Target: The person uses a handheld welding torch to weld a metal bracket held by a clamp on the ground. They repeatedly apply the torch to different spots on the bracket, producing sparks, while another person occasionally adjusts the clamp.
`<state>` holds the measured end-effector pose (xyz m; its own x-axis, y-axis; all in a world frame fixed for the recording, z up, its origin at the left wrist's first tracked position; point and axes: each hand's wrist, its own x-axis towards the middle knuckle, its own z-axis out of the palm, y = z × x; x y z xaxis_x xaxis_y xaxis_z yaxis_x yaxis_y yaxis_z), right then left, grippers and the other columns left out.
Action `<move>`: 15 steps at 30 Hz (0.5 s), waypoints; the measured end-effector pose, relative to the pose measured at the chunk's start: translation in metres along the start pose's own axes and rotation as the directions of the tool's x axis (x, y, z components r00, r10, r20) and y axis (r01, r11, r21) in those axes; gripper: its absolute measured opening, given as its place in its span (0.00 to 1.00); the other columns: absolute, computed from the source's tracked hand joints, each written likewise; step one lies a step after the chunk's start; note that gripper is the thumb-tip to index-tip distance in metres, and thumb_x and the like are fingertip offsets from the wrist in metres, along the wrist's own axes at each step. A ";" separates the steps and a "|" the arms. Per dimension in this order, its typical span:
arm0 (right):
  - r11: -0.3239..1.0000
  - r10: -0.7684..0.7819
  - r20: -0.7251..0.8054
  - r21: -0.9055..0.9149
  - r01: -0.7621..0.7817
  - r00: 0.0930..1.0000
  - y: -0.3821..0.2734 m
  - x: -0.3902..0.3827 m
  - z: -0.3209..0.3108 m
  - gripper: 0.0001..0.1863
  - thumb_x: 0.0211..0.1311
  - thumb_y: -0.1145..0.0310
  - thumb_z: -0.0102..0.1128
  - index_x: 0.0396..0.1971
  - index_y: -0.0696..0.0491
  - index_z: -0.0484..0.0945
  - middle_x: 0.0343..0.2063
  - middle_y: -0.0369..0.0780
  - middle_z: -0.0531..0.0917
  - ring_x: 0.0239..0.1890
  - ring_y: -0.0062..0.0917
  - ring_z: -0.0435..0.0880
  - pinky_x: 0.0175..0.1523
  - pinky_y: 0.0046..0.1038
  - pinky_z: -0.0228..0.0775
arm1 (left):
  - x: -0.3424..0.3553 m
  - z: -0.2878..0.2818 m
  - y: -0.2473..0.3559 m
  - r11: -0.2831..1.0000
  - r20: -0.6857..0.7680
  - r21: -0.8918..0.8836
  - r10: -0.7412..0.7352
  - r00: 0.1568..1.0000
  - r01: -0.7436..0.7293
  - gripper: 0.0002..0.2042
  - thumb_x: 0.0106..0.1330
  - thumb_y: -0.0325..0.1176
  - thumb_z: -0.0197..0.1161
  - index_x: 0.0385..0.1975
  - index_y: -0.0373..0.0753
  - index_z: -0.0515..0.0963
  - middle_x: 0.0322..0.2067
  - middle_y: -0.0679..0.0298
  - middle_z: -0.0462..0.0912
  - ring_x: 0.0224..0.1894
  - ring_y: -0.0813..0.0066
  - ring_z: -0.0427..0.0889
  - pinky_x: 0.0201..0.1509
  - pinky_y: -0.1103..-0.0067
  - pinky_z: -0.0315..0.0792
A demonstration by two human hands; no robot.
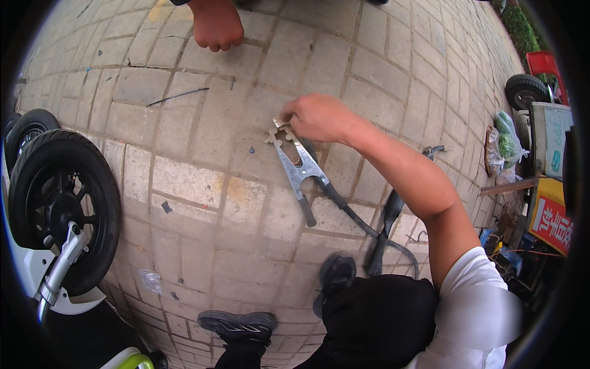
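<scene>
From the right, my right arm reaches out over the paving. My right hand (316, 118) is closed, its fingertips pinching the jaw end of a silver metal welding ground clamp (305, 170). Dark sleeves cover the clamp's handles, which point toward me. A thick black cable (361, 224) runs from one handle back past my knee. Below my forearm lies a long black tool (391, 218), partly hidden, with a hooked end. My left hand is out of the picture. At the top, another person's closed hand (219, 27) hangs over the paving; I cannot see anything in it.
A scooter's front wheel (64, 212) stands at the left. To the right are plastic bags (505, 144), a small black tyre (527, 92) and a red and yellow sign (553, 218). A thin dark strip (178, 96) and a clear plastic wrapper (151, 281) lie on the paving.
</scene>
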<state>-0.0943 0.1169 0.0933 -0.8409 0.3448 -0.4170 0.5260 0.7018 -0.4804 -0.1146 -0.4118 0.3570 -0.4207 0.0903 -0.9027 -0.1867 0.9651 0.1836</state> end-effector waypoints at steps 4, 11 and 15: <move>0.988 0.151 -0.067 -0.011 -0.152 0.986 0.013 -0.031 -0.010 0.15 0.57 0.65 0.51 0.36 0.54 0.85 0.36 0.51 0.85 0.41 0.48 0.84 0.46 0.44 0.76 | -0.002 -0.001 0.000 1.000 0.012 -0.005 -0.011 1.000 0.011 0.15 0.73 0.39 0.59 0.49 0.34 0.79 0.44 0.52 0.84 0.48 0.61 0.81 0.56 0.71 0.73; 0.763 0.244 -0.874 -0.095 -0.640 0.421 0.128 -0.212 0.063 0.25 0.58 0.55 0.68 0.48 0.59 0.80 0.29 0.47 0.81 0.35 0.47 0.82 0.45 0.40 0.75 | -0.006 0.002 0.007 0.999 0.027 0.034 0.006 1.000 -0.007 0.16 0.73 0.41 0.60 0.50 0.34 0.79 0.46 0.53 0.84 0.50 0.59 0.82 0.56 0.70 0.73; 0.595 0.640 -0.734 0.285 -0.752 0.229 0.181 -0.270 0.125 0.33 0.54 0.49 0.72 0.47 0.64 0.79 0.34 0.51 0.84 0.39 0.46 0.84 0.48 0.39 0.75 | 0.012 0.008 0.025 0.996 0.256 0.028 0.078 0.964 -0.088 0.15 0.72 0.40 0.61 0.51 0.36 0.80 0.47 0.53 0.84 0.50 0.60 0.82 0.56 0.71 0.74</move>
<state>0.2436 0.0731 0.0220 0.0511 0.9852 0.1635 0.9812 -0.0190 -0.1921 -0.1171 -0.3851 0.3480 -0.1931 0.2253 -0.9550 -0.1244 0.9598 0.2516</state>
